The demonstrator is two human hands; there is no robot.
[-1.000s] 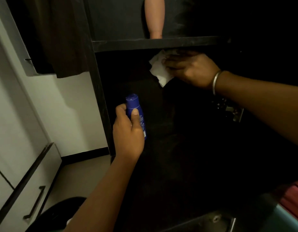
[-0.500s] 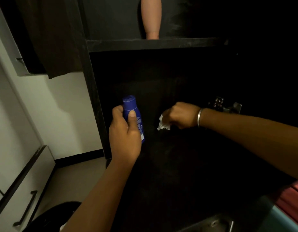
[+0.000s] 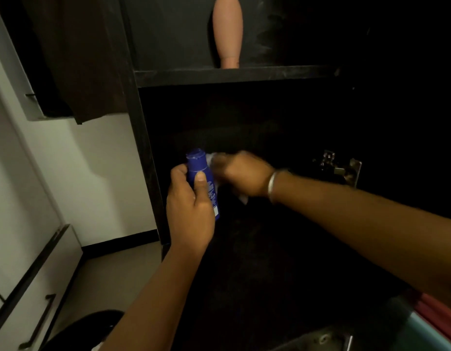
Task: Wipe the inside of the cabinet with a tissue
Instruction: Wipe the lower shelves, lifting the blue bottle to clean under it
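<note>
open room: dark cabinet (image 3: 282, 117) bay above both hands | ceiling: shelf (image 3: 234, 76) overhead | hinge (image 3: 338, 165) just beyond right wrist | side panel (image 3: 146, 160) left of left hand (image 3: 190, 214)

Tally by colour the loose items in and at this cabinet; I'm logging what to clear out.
Blue: 1, the spray bottle gripped by the left hand.
White: 1, the tissue under the right hand.
Peach: 1, the bottle on the shelf.
Total: 3

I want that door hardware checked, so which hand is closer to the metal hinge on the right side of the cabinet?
Right. The right hand is nearer the metal hinge, though apart from it; the left hand grips the blue bottle farther left.
</note>
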